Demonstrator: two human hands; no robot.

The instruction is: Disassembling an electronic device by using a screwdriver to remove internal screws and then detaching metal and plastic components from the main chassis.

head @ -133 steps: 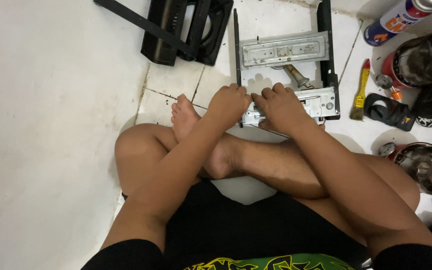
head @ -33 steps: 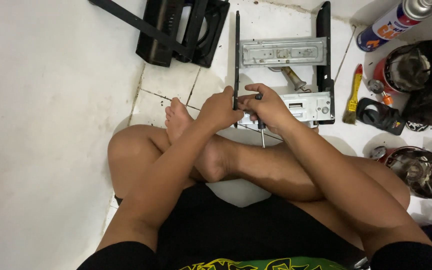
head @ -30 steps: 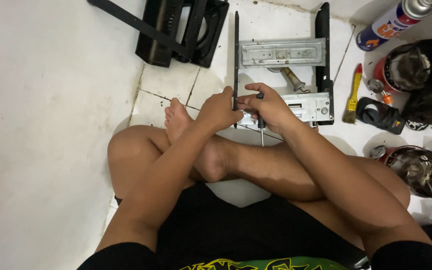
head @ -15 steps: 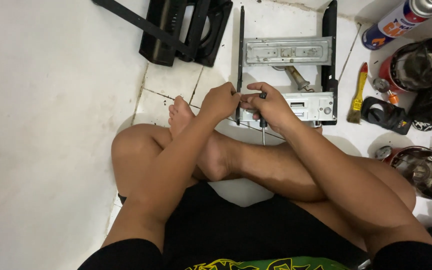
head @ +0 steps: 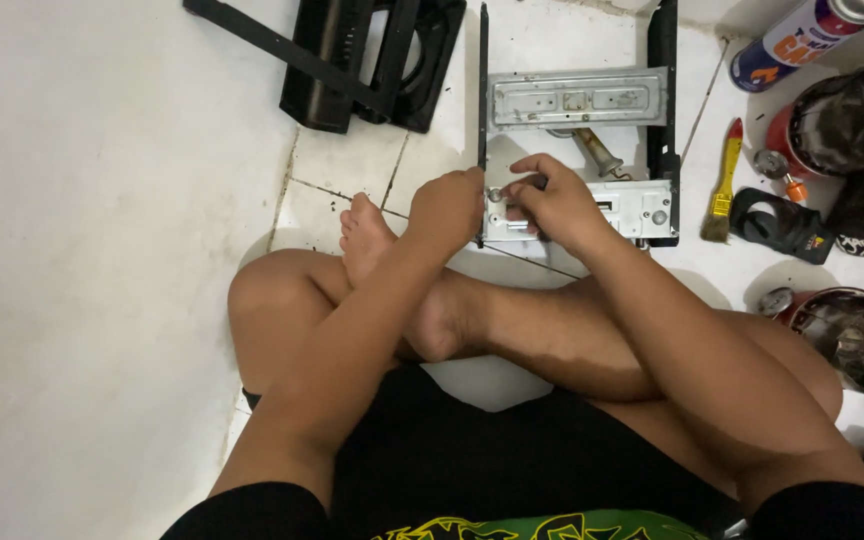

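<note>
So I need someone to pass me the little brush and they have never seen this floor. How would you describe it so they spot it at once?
Start at the grey metal chassis with black side rails on the white tiled floor, and look just past its right rail. There lies a small paintbrush with a yellow handle and red tip, bristles towards the person. It is the only slim yellow thing there, left of the black ring-shaped part.

Yellow-handled brush, spray can
</note>
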